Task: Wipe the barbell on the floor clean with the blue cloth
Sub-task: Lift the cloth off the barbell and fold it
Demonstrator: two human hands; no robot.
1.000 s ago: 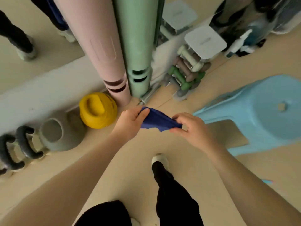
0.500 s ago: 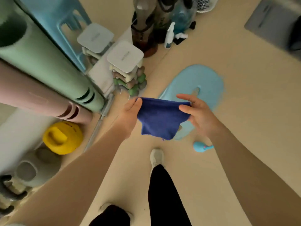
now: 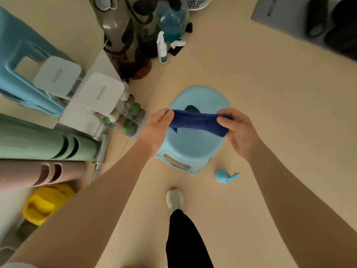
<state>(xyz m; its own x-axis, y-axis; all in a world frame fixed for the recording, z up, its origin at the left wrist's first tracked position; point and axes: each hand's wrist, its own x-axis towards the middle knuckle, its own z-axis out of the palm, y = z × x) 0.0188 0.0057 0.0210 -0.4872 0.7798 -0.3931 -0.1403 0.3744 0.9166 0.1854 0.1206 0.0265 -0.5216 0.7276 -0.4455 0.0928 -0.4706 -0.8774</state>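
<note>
Both hands' fingers pinch blue cloth (image 3: 195, 120) ends; barbell (image 3: 100, 151) mostly hidden behind rolled mats (image 3: 44, 144).

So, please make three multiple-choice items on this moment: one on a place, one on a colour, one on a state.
1. What lies directly under the blue cloth in the view?
A. yellow kettlebell
B. light blue stool
C. spray bottle

2. Which colour is the kettlebell at lower left?
A. yellow
B. red
C. white

3. How is the cloth held?
A. crumpled in one hand
B. lying on the floor
C. stretched between both hands

Answers: 1 B, the stool shows below the cloth. 2 A, its body is yellow. 3 C, the left hand and the right hand each pinch one end.
</note>
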